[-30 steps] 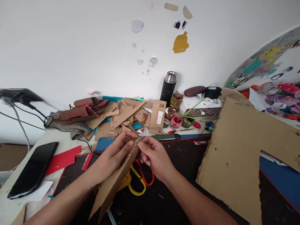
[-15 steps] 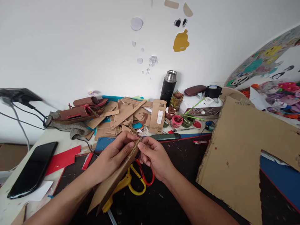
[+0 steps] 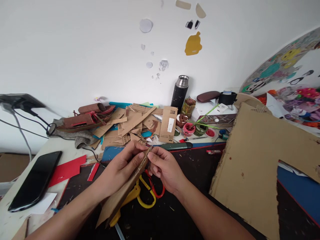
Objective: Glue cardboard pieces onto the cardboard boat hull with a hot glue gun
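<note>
A long folded strip of cardboard (image 3: pixel 127 193) slants up from the lower left to its far end between my hands. My left hand (image 3: pixel 128 163) grips it from the left, with thumb and fingers closed near that end. At the same end my right hand (image 3: pixel 163 166) pinches the edge between thumb and curled fingers. Beneath the strip lie a yellow-handled glue gun or cutter-like tool (image 3: pixel 128 198), partly covered, and scissors with yellow handles (image 3: pixel 147 196). Red scissor-like handles (image 3: pixel 158 193) show just under my right hand.
A heap of cardboard scraps (image 3: pixel 135 121) lies at the back, beside a brown model boat (image 3: pixel 85 116). Paint jars (image 3: pixel 188 129) and a black flask (image 3: pixel 180 91) stand behind. A large cardboard sheet (image 3: pixel 250 166) fills the right; a phone (image 3: pixel 35 181) lies left.
The near end of the cardboard strip has shifted slightly to the right. Both hands keep almost the same place and hold.
</note>
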Tool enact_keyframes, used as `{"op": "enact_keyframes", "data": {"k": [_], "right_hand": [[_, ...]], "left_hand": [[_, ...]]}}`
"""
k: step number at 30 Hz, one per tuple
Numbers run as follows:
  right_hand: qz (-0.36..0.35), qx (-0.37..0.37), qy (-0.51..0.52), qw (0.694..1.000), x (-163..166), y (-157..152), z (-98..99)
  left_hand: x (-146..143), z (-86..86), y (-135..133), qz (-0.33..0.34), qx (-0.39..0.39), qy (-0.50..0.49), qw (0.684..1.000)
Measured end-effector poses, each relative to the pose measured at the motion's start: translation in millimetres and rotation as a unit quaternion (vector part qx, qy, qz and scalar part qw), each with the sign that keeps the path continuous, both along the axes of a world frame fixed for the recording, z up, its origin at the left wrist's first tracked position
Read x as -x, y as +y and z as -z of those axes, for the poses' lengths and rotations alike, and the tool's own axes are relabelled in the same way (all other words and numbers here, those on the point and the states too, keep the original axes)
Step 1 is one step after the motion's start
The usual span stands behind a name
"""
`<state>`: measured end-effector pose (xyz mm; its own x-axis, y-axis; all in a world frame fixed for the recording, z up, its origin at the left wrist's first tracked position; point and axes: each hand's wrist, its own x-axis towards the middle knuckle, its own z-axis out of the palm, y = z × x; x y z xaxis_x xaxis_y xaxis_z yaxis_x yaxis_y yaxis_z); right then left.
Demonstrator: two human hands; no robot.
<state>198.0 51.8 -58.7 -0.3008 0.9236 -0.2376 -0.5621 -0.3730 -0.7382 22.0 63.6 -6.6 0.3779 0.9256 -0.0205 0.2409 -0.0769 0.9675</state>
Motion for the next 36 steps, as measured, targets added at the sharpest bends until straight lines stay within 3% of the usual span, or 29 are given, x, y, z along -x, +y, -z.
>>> {"op": "enact_keyframes", "data": {"k": [16,36], "right_hand": [[-0.001,0.019,0.048,0.999,2.0,-1.2,-0.3],[-0.012,-0.009,0.08,0.997,3.5,-3.0,-1.6]], "left_hand": [[-4.5,3.3,-7.7,0.016,0.047,-0.059,0.997],[-7.5,0.9,-21.9,-0.001,0.009,-0.056,0.998]]}}
